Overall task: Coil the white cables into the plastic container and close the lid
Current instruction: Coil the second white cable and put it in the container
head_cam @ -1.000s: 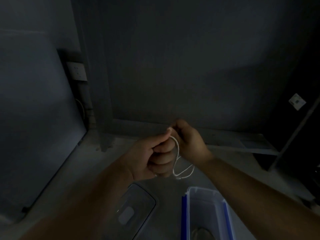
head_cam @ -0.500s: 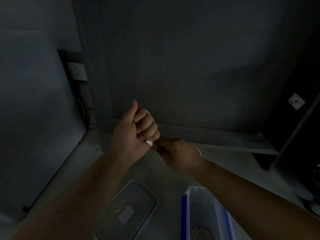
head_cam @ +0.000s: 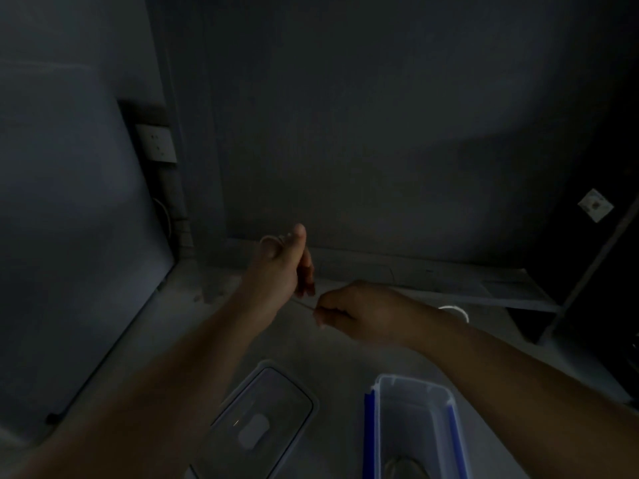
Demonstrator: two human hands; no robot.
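My left hand point(head_cam: 276, 271) has risen and half uncurled, thin white cable point(head_cam: 304, 304) looped over its fingers. My right hand point(head_cam: 359, 314) has drawn rightward, pinching the cable taut between us. The clear blue-clipped plastic container point(head_cam: 413, 430) sits below my right grip, its clear lid point(head_cam: 262, 423) beside it on the grey counter point(head_cam: 345, 354).

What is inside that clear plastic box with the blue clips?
At the bottom of the plastic container, near the picture's lower edge, lies a dim pale loop, probably a coiled cable. The picture is too dark to be sure, and the frame cuts off the rest of the box.
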